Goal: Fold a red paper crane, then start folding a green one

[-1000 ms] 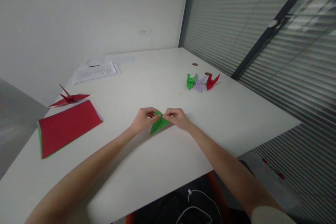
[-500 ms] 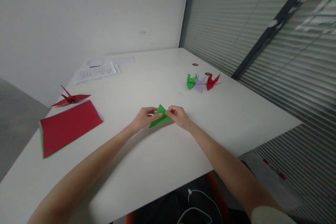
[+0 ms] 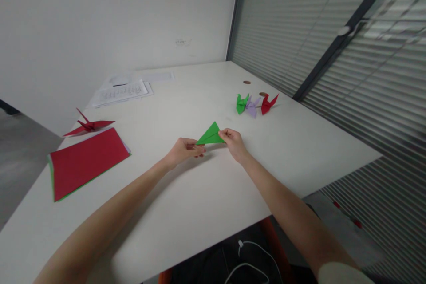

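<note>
printed sheets [image 3: 121,92]: far left | blinds [image 3: 282,31]: right | white cable [image 3: 246,264]: bottom

Right fingers [image 3: 224,134] pinch folded green paper [image 3: 211,133]; left fingers [image 3: 197,151] touch its left corner.

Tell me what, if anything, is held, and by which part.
A folded green paper: the right hand pinches its right end; the left hand touches its pointed left tip, grip unclear.

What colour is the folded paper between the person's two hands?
The folded paper is bright green, seen best in the head view.
</note>
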Demonstrator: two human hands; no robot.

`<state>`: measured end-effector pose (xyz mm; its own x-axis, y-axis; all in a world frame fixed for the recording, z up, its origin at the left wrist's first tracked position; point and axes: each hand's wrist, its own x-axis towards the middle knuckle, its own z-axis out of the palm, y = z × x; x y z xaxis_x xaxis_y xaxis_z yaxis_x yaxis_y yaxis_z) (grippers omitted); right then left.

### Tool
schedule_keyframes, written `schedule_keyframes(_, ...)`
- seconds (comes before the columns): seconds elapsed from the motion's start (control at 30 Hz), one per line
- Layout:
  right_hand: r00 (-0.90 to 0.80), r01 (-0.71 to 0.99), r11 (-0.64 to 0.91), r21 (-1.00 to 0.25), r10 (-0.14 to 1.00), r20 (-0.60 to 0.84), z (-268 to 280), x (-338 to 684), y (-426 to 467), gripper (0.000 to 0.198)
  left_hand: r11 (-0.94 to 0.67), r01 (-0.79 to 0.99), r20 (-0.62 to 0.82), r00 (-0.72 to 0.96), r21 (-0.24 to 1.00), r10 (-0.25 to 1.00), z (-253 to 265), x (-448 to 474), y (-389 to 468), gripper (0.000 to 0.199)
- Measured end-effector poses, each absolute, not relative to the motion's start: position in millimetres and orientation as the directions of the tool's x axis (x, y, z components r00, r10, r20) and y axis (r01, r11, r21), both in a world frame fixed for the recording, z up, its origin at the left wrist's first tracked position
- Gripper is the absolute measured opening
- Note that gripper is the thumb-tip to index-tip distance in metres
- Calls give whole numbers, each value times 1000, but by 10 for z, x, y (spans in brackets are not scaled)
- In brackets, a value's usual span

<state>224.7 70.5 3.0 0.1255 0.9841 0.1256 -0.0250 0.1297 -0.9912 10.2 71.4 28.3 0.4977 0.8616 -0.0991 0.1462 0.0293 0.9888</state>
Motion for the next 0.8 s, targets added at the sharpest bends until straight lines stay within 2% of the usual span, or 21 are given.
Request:
schedule_keyframes(0.33, 125, -13, 122, -992, 985, 119, 76, 2240, 693, 31, -16, 188, -67, 426, 982, 902, 224, 85, 759, 37)
schedule_keyframes(0.57, 121, 16, 146, -989, 982, 146, 79, 2264, 703, 31, -71, 244, -46, 441, 967, 896, 210, 85, 770, 36)
schedule_keyframes(0.7, 111, -19, 119, -993, 987, 116, 36, 2245, 696, 32, -63, 289, -82, 465, 955, 881, 257, 95, 755, 32)
schedule_keyframes(0.8, 72, -26, 86, -996, 994, 84, 0, 2211, 685, 35, -42, 234, -70, 450, 971, 890, 277, 104, 735, 32)
